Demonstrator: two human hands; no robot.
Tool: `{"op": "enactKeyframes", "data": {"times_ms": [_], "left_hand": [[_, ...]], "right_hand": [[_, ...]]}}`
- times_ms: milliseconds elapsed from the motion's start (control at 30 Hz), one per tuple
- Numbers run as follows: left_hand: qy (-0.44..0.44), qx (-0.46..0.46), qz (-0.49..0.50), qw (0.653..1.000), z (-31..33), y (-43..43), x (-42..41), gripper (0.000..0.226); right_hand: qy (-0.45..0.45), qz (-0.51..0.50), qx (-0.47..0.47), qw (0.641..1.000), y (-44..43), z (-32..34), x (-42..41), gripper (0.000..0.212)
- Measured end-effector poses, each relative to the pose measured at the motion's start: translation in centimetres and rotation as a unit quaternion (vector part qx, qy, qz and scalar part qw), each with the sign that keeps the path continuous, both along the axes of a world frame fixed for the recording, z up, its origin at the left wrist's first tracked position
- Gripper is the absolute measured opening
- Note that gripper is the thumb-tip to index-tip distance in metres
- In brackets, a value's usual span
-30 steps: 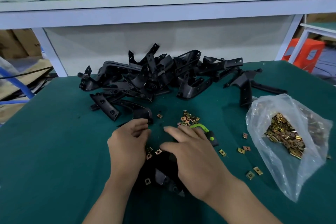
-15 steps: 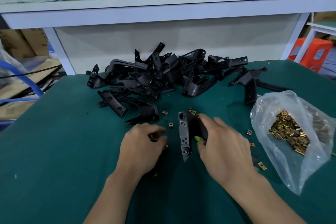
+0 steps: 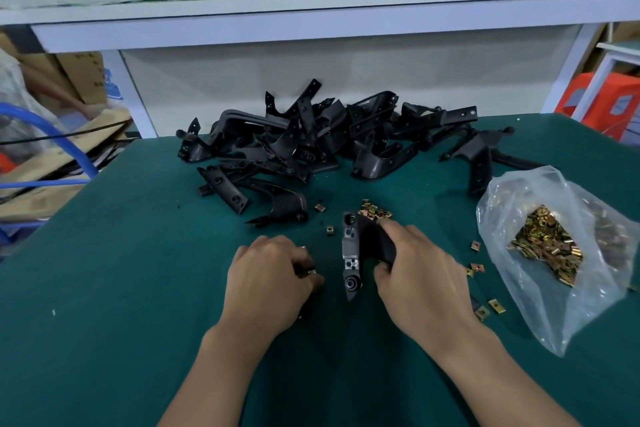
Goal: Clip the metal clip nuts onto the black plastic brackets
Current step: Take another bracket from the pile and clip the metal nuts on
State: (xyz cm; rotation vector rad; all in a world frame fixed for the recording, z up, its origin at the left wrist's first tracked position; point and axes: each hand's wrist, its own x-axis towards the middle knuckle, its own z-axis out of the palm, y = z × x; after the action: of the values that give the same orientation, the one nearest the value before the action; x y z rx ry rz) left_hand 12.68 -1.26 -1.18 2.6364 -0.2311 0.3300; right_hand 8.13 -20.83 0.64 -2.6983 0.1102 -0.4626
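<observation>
My right hand (image 3: 419, 274) grips a black plastic bracket (image 3: 351, 253), holding it upright on the green table near the centre. Just left of it, my left hand (image 3: 270, 274) has its fingers curled down over small clip nuts (image 3: 312, 271) on the mat; one shows at the fingertips. A small heap of brass clip nuts (image 3: 375, 211) lies right behind the held bracket. A big pile of black brackets (image 3: 311, 142) fills the back of the table.
A clear plastic bag (image 3: 519, 204) with many clip nuts lies at the right. Loose nuts (image 3: 476, 267) are scattered between it and my right hand. Behind the table stands a white shelf frame (image 3: 311, 21) with a cardboard box.
My right hand lifted the bracket from under both hands and stood it upright. My left hand shifted left and curled over nuts on the mat.
</observation>
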Motion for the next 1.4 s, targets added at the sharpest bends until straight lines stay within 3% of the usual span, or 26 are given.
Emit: {"op": "enactKeyframes", "data": {"times_ms": [100,267,400,633,800,1033,1200,1400], "left_hand": [[0.062,-0.056,0.002,0.997,0.2,0.4,0.3,0.011],[0.042,-0.138,0.006,0.99,0.3,-0.3,0.1,0.024],[0.057,-0.272,0.023,0.96,0.5,-0.8,-0.1,0.019],[0.153,-0.49,-0.023,0.858,1.0,-1.6,-0.4,0.026],[0.21,-0.544,-0.027,0.812,1.2,-1.2,0.3,0.028],[0.266,-0.642,-0.096,0.712,1.4,-0.4,0.4,0.022],[0.252,-0.646,-0.063,0.718,1.4,-0.3,0.5,0.03],[0.257,-0.635,-0.071,0.725,1.4,-0.4,0.5,0.019]], "right_hand": [[0.0,-0.002,0.005,1.0,-0.1,0.0,0.3,0.051],[0.002,-0.002,0.018,1.0,0.1,-0.1,0.3,0.054],[0.001,0.001,0.028,1.0,0.2,-0.1,0.3,0.055],[0.009,0.008,0.052,0.999,0.5,-0.1,0.3,0.055],[0.011,0.012,0.06,0.998,0.4,-0.1,0.4,0.057],[0.015,0.021,0.064,0.998,0.3,-0.3,0.5,0.057],[0.015,0.036,0.097,0.995,0.0,-0.2,0.4,0.058],[0.043,0.066,0.107,0.991,-0.1,0.1,0.4,0.06]]}}
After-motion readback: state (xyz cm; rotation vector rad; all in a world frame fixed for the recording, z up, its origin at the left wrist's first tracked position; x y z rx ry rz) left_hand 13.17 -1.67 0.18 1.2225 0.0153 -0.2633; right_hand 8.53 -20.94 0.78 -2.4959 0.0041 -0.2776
